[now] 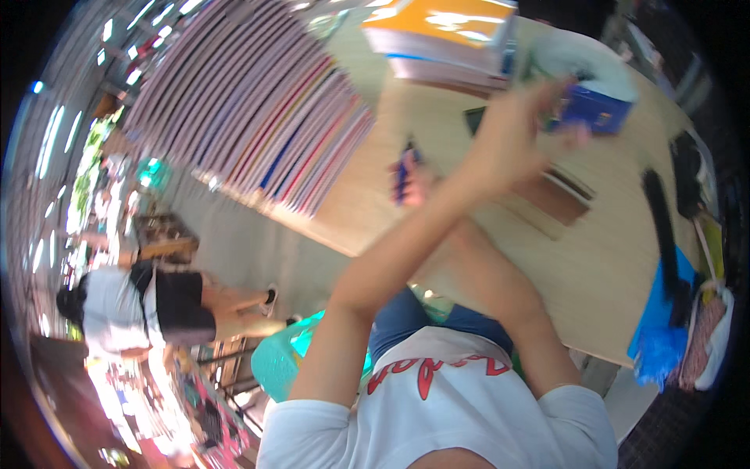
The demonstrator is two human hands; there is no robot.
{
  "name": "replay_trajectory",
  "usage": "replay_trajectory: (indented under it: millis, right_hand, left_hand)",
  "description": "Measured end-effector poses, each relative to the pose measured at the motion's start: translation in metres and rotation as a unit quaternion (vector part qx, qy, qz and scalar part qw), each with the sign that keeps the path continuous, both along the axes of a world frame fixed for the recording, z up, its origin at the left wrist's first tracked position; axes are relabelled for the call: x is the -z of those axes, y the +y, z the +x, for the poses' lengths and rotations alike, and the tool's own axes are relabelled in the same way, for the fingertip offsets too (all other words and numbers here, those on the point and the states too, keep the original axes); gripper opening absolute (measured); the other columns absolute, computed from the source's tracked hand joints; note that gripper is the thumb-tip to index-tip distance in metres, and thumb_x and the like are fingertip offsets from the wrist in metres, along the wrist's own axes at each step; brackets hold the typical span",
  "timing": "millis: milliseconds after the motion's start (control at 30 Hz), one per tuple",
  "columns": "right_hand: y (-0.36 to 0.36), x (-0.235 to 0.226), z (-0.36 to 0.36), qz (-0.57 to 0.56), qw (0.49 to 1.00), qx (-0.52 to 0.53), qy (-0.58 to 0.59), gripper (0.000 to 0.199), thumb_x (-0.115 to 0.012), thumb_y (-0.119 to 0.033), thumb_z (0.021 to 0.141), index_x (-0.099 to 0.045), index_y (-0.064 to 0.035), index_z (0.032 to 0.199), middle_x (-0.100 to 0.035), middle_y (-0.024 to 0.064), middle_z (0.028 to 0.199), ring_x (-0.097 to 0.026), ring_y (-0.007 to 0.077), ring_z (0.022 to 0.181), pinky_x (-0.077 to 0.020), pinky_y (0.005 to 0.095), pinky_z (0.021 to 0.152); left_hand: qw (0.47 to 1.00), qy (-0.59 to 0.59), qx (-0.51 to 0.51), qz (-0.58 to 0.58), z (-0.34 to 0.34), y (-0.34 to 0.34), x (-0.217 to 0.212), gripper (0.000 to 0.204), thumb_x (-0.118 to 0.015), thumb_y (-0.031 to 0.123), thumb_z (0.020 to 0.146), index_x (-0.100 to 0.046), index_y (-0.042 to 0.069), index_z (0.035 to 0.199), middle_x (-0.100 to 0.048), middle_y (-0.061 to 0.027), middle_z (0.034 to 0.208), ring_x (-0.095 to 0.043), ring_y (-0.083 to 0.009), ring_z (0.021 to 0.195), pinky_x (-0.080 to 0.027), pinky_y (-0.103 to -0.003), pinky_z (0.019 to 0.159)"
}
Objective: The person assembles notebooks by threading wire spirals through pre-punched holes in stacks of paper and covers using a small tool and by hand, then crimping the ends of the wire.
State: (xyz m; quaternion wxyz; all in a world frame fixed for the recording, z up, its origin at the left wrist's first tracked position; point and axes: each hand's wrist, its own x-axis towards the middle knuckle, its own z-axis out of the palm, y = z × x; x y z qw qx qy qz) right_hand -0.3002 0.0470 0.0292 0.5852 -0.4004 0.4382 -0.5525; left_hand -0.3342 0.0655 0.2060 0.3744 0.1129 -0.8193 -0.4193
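Observation:
My forearms cross over the pale wooden table. My left hand (535,121) reaches far to the right, beside a dark blue box (600,109) and a round whitish container or roll (578,59). Its fingers are smeared by motion, so I cannot tell whether they hold anything. Passing beneath the left arm, my right hand (418,186) is closed around a slim dark blue pen-like thing (405,173) with a dark tip pointing away from me. A brown flat-sided block or box (555,195) lies beyond the crossed forearms, and a dark flat thing (474,119) sits behind the left wrist.
A long row of stacked booklets (258,102) fills the table's left side. At the back stands a pile of orange-covered books (441,35). Black straps (660,227) and a blue bag (660,344) are at the right edge. Another person (148,309) is off to the left, near a teal chair (281,356).

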Motion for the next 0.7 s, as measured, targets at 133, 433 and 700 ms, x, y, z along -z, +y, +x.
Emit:
replay_trajectory:
  millis: [133, 433, 700]
  right_hand:
    - [0.012, -0.048, 0.012, -0.077, 0.912, 0.075, 0.395, 0.033, -0.073, -0.034, 0.087, -0.063, -0.0044, 0.096, -0.063, 0.0095, 0.085, -0.063, 0.0208, 0.071, -0.0473, 0.0366, 0.061]
    - [0.001, -0.080, 0.128, -0.261, 0.723, 0.030, 0.639, 0.050, -0.074, -0.036, 0.081, -0.057, -0.0060, 0.117, -0.061, 0.0134, 0.105, -0.062, 0.0344, 0.097, -0.0514, 0.0489, 0.076]
    - [-0.001, -0.098, 0.162, -0.263, 0.677, 0.083, 0.682, 0.048, -0.075, -0.035, 0.080, -0.059, -0.0045, 0.114, -0.061, 0.0128, 0.107, -0.061, 0.0329, 0.101, -0.0493, 0.0501, 0.074]
  left_hand:
    - [0.973, 0.018, -0.216, -0.083, 0.185, 0.056, 0.046, 0.042, -0.074, 0.005, 0.083, -0.063, 0.001, 0.123, -0.068, -0.0111, 0.115, -0.065, -0.0197, 0.102, -0.051, -0.032, 0.088]
    - [0.808, 0.188, -0.551, 0.094, 0.371, 0.000, 0.130, 0.044, -0.071, 0.008, 0.089, -0.051, -0.001, 0.127, -0.057, -0.0101, 0.115, -0.058, -0.0159, 0.101, -0.050, -0.030, 0.089]
    - [0.848, 0.205, -0.467, 0.142, 0.367, -0.038, 0.116, 0.044, -0.072, 0.009, 0.090, -0.050, -0.004, 0.126, -0.065, -0.0150, 0.108, -0.067, -0.0173, 0.088, -0.060, -0.028, 0.072]
